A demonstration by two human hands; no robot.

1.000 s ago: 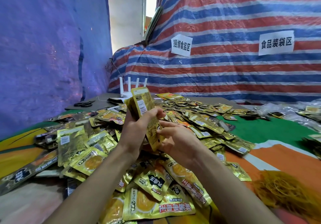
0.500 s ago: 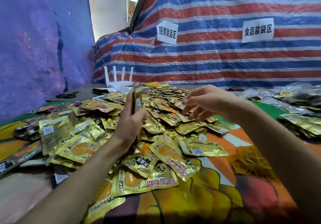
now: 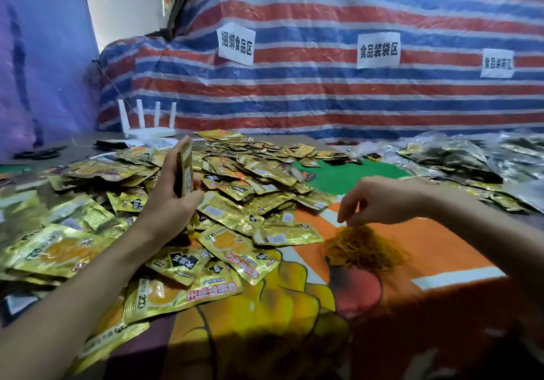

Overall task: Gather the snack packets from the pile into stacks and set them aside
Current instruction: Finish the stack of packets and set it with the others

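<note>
We are gripping one upright stack of packets [image 3: 185,170] in the left hand [image 3: 167,203] at centre left and lowering the right hand [image 3: 379,200] onto the rubber bands [image 3: 362,247] at centre right, pinch not discernible, while the pile [image 3: 250,179], by our judgement largely ungathered, is lying across the table [image 3: 347,175].

The pile [image 3: 235,179] covers the surface's [image 3: 441,250] left half, a stack [image 3: 186,167] upright above it (in the left hand [image 3: 170,200]). Right of the pile lie rubber bands [image 3: 362,247]; behind it, a router [image 3: 147,127].
</note>
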